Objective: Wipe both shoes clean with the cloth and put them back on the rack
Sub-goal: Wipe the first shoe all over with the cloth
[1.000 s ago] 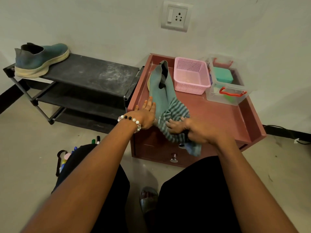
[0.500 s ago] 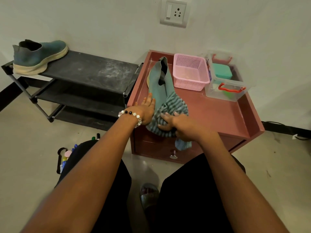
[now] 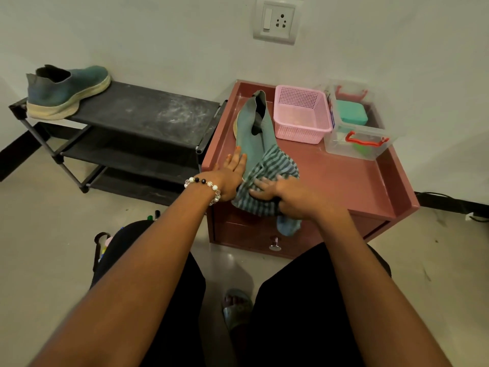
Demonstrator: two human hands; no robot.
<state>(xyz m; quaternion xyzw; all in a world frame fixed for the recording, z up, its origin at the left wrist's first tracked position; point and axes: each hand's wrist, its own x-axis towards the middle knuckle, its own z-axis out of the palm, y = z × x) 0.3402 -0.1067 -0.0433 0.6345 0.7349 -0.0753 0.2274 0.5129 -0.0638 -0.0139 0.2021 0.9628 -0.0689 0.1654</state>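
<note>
A teal slip-on shoe [image 3: 254, 128] lies on the red cabinet top [image 3: 344, 176], its toe toward me. A striped blue-grey cloth [image 3: 275, 168] covers the toe and hangs over the cabinet's front edge. My right hand [image 3: 288, 198] grips the cloth and presses it onto the toe. With straight fingers, my left hand [image 3: 232, 173] rests against the shoe's left side. The second teal shoe [image 3: 66, 92], with a cream sole, stands on the left end of the black rack [image 3: 148, 120].
A pink basket [image 3: 301, 115] and a clear box with red handles [image 3: 357, 128] stand at the back of the cabinet top. A wall socket [image 3: 275, 22] is above. A bag with pens [image 3: 105, 245] sits on the floor by my left knee. A cable [image 3: 449, 202] runs along the right wall.
My right hand has slid the cloth slightly along the shoe's toe. My left hand stays against the shoe's side. The view shifted a little.
</note>
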